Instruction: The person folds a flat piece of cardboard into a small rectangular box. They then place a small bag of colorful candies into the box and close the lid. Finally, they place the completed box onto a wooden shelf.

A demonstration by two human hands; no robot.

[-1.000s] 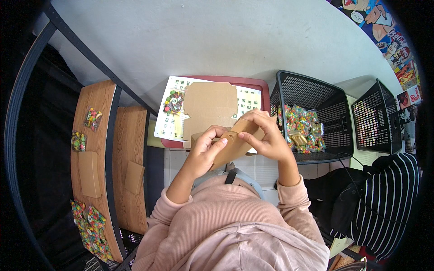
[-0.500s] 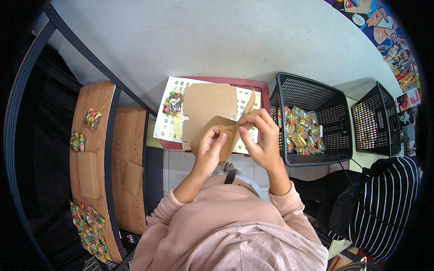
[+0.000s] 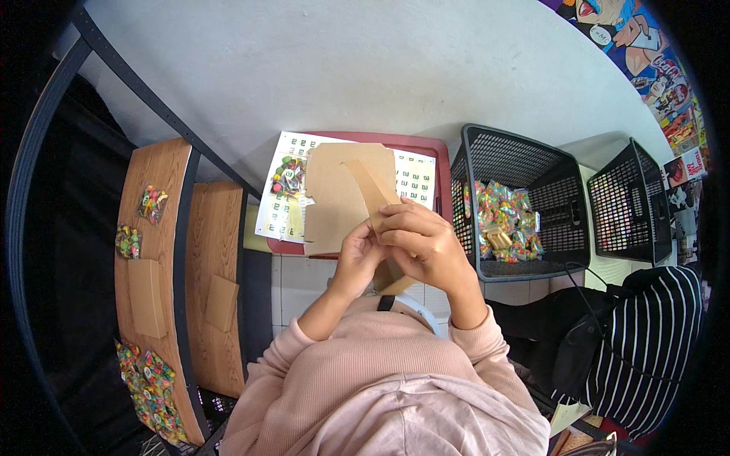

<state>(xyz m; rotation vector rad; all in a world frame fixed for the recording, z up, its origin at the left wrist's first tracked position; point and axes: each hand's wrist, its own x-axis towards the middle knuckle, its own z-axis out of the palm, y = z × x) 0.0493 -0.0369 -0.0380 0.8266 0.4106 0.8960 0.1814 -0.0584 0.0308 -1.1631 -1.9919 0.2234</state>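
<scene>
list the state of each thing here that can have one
Cardboard box: partly folded, flap sticking out
Left hand: closed on the box
Right hand: closed on the box
Flat cardboard: unfolded
Near basket: uncovered, partly filled
Basket candy bags: filled
Shelf candy bags: filled
Upper-shelf box: looks closed
</scene>
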